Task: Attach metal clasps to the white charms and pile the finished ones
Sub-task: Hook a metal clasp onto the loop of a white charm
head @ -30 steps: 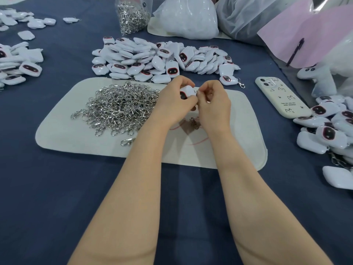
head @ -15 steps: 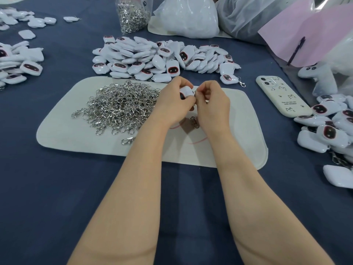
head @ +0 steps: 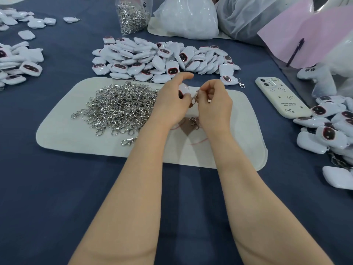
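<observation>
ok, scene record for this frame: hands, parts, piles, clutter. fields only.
left hand: grips one white charm above the mat
right hand: pinches a metal clasp beside that charm
join: cannot tell if hooked
clasp pile: on the mat, left of the hands
charm pile: behind the mat
right pile: charms, some with clasps attached
phone: right of the mat, back up

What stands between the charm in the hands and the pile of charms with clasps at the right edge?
Only the phone, lying flat on the table between the white mat and that pile. The charm, gripped in the left hand, can likely be carried over it.
</observation>
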A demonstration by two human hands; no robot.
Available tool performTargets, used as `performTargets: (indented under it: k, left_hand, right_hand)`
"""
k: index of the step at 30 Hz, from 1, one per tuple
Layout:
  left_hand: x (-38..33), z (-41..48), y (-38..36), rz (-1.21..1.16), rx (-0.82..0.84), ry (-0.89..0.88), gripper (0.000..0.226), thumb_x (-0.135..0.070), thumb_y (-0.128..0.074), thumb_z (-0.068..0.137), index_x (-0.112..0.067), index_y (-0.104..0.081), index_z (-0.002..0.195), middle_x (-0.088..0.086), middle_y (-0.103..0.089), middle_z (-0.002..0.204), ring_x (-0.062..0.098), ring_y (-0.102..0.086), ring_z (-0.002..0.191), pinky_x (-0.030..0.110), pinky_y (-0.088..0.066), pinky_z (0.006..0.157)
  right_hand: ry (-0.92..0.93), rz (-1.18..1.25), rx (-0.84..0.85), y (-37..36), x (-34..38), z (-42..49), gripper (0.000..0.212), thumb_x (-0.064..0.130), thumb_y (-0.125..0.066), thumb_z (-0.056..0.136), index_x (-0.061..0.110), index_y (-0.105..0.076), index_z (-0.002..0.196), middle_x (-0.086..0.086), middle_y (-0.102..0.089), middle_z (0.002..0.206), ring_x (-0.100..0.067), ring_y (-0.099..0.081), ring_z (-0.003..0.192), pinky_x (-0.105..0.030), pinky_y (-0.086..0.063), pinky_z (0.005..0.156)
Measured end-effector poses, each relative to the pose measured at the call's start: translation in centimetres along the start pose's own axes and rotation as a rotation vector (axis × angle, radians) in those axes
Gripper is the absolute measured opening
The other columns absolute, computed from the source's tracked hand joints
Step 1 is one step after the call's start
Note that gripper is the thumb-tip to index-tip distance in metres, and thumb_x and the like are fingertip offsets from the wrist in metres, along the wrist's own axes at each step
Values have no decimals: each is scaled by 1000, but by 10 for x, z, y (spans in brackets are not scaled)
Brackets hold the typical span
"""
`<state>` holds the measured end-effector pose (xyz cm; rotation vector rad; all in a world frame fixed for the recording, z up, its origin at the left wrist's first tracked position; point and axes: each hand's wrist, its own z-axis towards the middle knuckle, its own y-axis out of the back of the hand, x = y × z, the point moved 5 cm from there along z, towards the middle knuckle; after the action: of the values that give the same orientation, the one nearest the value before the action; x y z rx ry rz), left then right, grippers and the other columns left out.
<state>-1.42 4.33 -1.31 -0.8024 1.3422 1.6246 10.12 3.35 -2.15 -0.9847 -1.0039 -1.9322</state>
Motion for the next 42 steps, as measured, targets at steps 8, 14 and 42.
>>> performTargets:
  k: [8,14,42]
  left_hand:
    - [2,2,1,198,-91,-75,12,-14,-60,88,-13,-66,99,3,-44,123,4,-46,87,-6,-23,70]
    - [0,3,1,260,-98,-113,12,-13,-59,88,-12,-67,98,5,-45,126,11,-47,84,13,-31,77]
    - [-4,2,-1,194,-213,-159,13,-7,-49,94,-3,-60,98,8,-50,112,11,-48,83,16,-37,78]
  right_hand:
    - [10,1,59,-5,0,-1,14,2,-51,90,15,-48,89,16,-52,72,0,-51,68,-13,-41,65]
    - [16,-43,86,-6,0,0,13,3,-53,90,16,-49,92,16,-51,73,-3,-52,70,-17,-42,68]
    - [-175,164,91,-13,-5,1,15,11,-59,89,20,-51,80,11,-56,74,-3,-53,70,-11,-42,66]
